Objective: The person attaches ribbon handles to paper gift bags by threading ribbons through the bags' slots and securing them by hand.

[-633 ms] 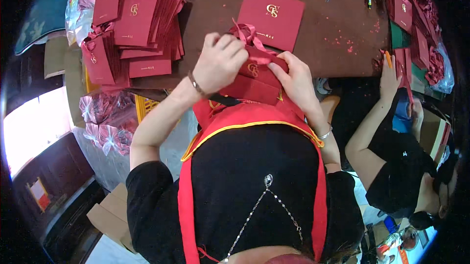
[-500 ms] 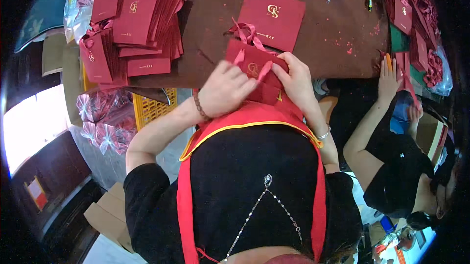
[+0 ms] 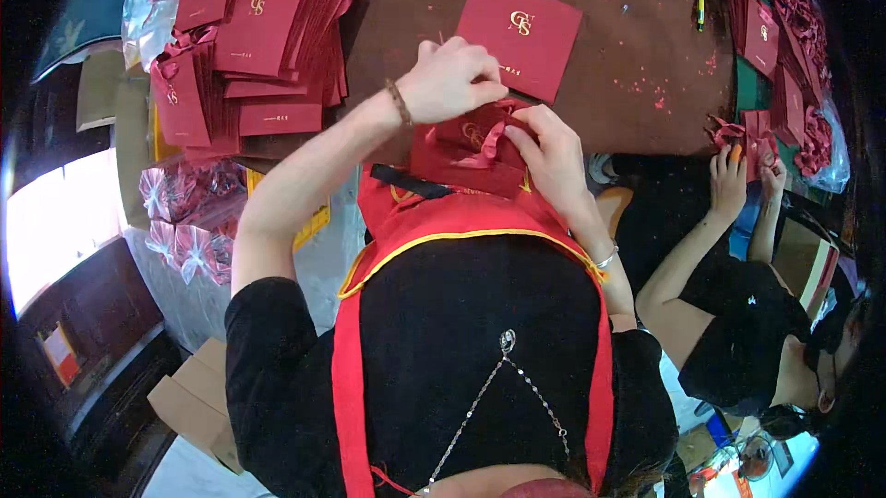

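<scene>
A small dark-red paper gift bag point(image 3: 443, 155) with a ribbon handle point(image 3: 487, 149) and a gold emblem rests against my red apron at the table's front edge. At its right side, my right hand point(image 3: 551, 152) pinches the top edge and ribbon between thumb and fingers. My left hand point(image 3: 454, 81) is closed above the bag, its fingers curled; whatever they grip is hidden behind the hand. Just beyond my hands lies a flat dark-red bag point(image 3: 521, 36) with a gold emblem, its lower left corner covered by my left hand.
Stacks of finished-looking red bags point(image 3: 268, 27) pile up at the table's left. A yellow marker point(image 3: 700, 7) lies on the brown table cover point(image 3: 637, 46). On the right, a co-worker's hands point(image 3: 729, 184) hold a red bag. Wrapped red bundles point(image 3: 189, 212) sit below the table's left.
My left hand has moved up and away from me, from the bag's lower left to above it. My right hand stays on the bag. The co-worker's hands have come together on a red bag.
</scene>
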Demonstrator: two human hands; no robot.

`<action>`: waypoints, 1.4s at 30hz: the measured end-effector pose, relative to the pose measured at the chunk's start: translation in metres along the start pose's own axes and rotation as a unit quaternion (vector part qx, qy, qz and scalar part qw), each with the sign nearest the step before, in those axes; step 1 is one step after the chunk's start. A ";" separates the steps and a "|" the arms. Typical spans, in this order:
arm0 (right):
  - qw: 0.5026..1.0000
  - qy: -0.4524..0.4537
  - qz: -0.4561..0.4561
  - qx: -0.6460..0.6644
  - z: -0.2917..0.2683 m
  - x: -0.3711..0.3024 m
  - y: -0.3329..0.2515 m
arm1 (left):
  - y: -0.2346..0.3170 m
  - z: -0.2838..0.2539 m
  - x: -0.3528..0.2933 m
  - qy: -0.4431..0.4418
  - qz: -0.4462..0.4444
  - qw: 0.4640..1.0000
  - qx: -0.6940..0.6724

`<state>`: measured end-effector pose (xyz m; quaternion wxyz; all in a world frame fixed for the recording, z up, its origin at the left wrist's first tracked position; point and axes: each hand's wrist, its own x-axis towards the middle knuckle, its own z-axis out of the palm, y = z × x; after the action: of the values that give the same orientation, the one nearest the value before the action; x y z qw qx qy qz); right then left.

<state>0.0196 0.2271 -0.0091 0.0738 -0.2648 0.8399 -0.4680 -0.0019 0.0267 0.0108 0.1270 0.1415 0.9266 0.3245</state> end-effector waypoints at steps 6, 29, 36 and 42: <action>0.999 -0.010 -0.040 0.020 0.001 0.002 -0.004 | -0.002 -0.011 0.019 -0.200 0.002 0.980 -0.017; 0.997 -0.060 -0.016 0.046 -0.003 0.002 0.003 | -0.049 -0.048 -0.020 -0.013 -0.139 0.969 -0.205; 0.996 -0.071 -0.034 0.050 -0.003 0.003 -0.001 | -0.037 -0.017 -0.030 0.076 -0.117 0.965 -0.221; 0.993 -0.087 -0.059 0.048 -0.001 0.010 -0.007 | -0.012 -0.008 -0.016 0.060 -0.004 0.994 -0.096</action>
<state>0.0134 0.2195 -0.0020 0.1312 -0.3501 0.7897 -0.4864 0.0082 0.0075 0.0118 0.0858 0.1056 0.8977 0.4190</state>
